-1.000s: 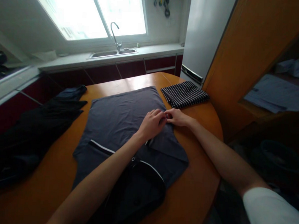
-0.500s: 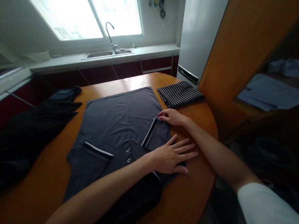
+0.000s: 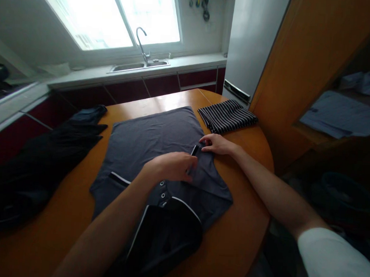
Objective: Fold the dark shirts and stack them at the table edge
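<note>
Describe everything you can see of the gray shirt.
The gray shirt lies spread on the table, collar at the near end. Its fabric looks soft and lightly wrinkled. Collar and cuffs are black with white edging; pale-rimmed buttons sit by the collar. Both sleeves are folded inward. The right hand is at its side edge; the left hand, partly blurred, is over it near one cuff, contact unclear.

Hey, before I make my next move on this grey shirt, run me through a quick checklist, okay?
1. Shirt front side up: ok, buttons show.
2. Right hand at the shirt's side edge: ok.
3. Left hand with a firm grip: cannot tell, its fingertips are blurred.
4. Cuff nearest the right hand fully in sight: not ok, the left hand covers part.
5. Striped cloth apart from shirt: ok.
6. Dark clothes apart from shirt: ok.
</note>
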Motion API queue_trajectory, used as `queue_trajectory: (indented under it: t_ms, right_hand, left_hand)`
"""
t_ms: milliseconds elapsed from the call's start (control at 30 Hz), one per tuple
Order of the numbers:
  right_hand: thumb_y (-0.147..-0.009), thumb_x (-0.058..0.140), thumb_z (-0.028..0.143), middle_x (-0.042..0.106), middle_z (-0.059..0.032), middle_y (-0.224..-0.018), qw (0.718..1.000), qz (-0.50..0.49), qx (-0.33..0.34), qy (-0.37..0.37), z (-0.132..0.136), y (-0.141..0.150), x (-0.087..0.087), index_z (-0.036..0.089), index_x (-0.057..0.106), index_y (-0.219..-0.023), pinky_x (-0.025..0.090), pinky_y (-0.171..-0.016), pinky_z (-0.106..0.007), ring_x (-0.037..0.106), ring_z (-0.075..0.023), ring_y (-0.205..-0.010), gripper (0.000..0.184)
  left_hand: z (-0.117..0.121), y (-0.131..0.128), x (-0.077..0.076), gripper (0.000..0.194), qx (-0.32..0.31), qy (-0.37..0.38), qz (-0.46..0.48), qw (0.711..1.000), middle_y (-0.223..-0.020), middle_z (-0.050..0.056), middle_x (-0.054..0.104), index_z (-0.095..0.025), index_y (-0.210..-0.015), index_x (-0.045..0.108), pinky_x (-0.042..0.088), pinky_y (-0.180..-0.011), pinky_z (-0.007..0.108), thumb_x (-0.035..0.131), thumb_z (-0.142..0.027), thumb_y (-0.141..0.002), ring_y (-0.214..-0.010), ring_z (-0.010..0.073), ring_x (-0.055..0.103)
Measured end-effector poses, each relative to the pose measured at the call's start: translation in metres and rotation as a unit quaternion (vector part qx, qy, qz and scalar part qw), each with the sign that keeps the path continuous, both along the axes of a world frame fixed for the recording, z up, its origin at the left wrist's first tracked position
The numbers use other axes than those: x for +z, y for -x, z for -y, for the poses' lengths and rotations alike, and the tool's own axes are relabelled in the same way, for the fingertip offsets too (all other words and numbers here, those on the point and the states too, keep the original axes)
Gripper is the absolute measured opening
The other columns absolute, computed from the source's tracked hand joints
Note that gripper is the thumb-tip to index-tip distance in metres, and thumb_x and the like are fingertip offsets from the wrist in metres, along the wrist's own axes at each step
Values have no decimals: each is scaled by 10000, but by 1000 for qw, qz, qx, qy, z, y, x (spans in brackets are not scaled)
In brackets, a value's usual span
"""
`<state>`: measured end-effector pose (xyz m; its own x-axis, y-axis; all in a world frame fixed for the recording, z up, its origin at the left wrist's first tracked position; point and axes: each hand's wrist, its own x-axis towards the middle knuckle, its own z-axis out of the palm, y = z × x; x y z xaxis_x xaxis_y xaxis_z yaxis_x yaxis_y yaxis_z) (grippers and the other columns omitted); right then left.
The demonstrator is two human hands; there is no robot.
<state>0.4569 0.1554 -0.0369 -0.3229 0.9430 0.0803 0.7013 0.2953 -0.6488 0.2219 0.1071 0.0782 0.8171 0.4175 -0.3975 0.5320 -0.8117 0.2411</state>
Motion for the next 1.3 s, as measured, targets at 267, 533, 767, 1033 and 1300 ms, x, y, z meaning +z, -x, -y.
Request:
queue_trajectory:
  t_ms: [267,533,767,1033,1300]
  right_hand:
    - [-798,795,287,642,16,-823,1000,-19,4,-3,-2,-2,-4,183,734,-1161,385,-709,-246,560,-119,-723,382]
    - [-804,776,314,669,7,-830,1000,-20,1,-1,0,0,-5,193,734,-1163,420,-717,-254,588,-135,-731,381]
    - [-911,572,320,750,-93,-1126,999,-21,-2,-34,0,8,-6,193,752,-1144,474,-923,-346,676,-244,-1026,321]
    - [-920,456,287,757,-115,-1119,995,-89,-6,-39,-8,10,-25,168,752,-1114,495,-976,-375,684,-252,-1062,374]
    - [-880,424,253,716,-130,-1010,985,-140,-48,-90,-8,16,-26,142,754,-976,521,-920,-364,672,-237,-964,361]
  left_hand:
    - [-11,-5,-23,229,132,55,-140,980,-571,-11,659,-156,-1059,639,416,-520,235,661,-226,-842,-580,190,671]
    - [-33,17,-26,476,34,81,-50,995,-877,-9,744,-213,-1162,632,435,-568,216,779,-168,-712,-710,169,660]
    - [-29,13,-12,285,58,-26,70,996,-841,14,763,-247,-1032,751,517,-742,237,587,-101,-850,-792,178,710]
    - [-2,-25,-90,586,53,-141,197,969,-1553,176,451,-145,-1502,452,325,-1190,525,499,-386,-970,-1453,331,394]
    - [-2,-24,-113,750,98,-112,188,971,-1696,110,102,-168,-1632,146,84,-1238,625,316,-551,-1010,-1568,302,49]
